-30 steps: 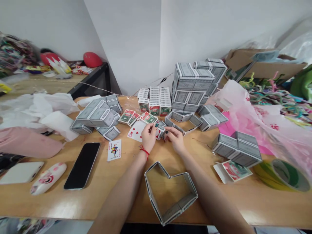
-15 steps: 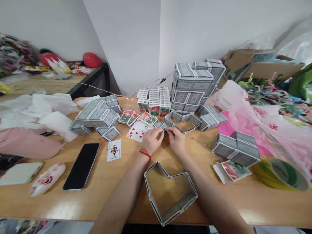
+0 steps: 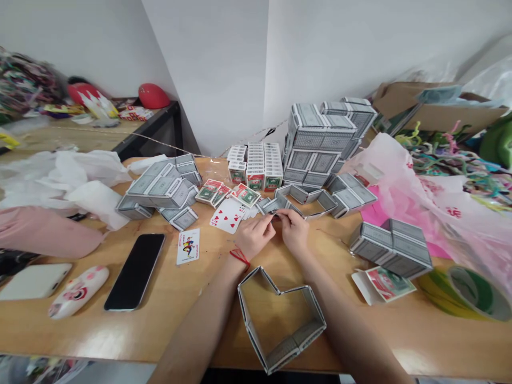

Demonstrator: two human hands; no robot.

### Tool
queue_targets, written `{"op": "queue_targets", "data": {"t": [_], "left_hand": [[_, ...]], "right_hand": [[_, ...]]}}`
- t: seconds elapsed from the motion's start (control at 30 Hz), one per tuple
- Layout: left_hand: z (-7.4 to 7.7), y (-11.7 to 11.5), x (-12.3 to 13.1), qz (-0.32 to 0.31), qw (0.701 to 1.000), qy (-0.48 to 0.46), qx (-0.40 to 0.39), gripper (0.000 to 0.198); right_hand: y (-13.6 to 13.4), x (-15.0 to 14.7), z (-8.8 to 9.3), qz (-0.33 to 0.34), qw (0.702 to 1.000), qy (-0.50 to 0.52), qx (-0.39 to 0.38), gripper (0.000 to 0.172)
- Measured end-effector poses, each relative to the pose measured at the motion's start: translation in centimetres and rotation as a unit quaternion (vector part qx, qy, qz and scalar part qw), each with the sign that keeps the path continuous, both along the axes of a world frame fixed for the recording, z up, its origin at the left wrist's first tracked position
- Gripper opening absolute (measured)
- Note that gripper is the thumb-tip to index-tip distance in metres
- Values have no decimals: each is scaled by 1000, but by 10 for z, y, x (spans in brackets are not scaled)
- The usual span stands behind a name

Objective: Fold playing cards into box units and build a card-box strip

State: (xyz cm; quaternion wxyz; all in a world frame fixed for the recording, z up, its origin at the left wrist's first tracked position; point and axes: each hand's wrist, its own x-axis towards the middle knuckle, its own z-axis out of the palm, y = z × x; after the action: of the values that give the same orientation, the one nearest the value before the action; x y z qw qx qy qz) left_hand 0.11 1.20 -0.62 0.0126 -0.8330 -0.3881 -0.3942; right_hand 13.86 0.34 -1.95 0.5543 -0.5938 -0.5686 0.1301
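Observation:
My left hand (image 3: 255,234) and my right hand (image 3: 295,229) meet fingertip to fingertip over the table, both pinched on a small dark-edged piece that the fingers mostly hide; it may be a playing card. Between my forearms stands a heart-shaped frame (image 3: 282,354) made of folded grey-backed playing cards. Just beyond my right hand lies a similar open card frame (image 3: 306,196). To the left of my left hand are a face-up hearts card (image 3: 227,215) on other cards and a joker card (image 3: 188,246).
Grey card-built blocks form a tall stack (image 3: 316,138), a left pile (image 3: 160,186) and a right block (image 3: 394,248). Rows of card boxes (image 3: 256,165) stand behind. A phone (image 3: 135,272), a torn-open card box (image 3: 386,285), green-yellow tape (image 3: 460,290) and plastic bags (image 3: 432,197) lie around.
The view has shifted slightly, so most things sit a little further right. My fingertips stay together, and the green bit seen between them earlier is now hardly visible.

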Motion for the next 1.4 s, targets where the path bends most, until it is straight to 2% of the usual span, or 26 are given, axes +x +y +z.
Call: {"op": "queue_targets", "data": {"t": [0.47, 0.87, 1.03, 1.2, 1.4], "left_hand": [[-6, 6, -4, -4, 999, 33, -16, 36], [1, 1, 0, -67, 998, 1, -20, 44], [-1, 3, 3, -34, 999, -34, -20, 30], [-1, 6, 3, 16, 997, -73, -9, 15], [-3, 8, 0, 63, 992, -105, -10, 11]], "right_hand": [[1, 5, 1, 3, 1000, -4, -13, 21], [1, 7, 2, 0, 1000, -22, -10, 25], [-1, 4, 1, 0, 1000, -31, 2, 26], [-4, -2, -2, 35, 998, -49, 8, 29], [-3, -3, -3, 70, 995, -71, 13, 27]]}}
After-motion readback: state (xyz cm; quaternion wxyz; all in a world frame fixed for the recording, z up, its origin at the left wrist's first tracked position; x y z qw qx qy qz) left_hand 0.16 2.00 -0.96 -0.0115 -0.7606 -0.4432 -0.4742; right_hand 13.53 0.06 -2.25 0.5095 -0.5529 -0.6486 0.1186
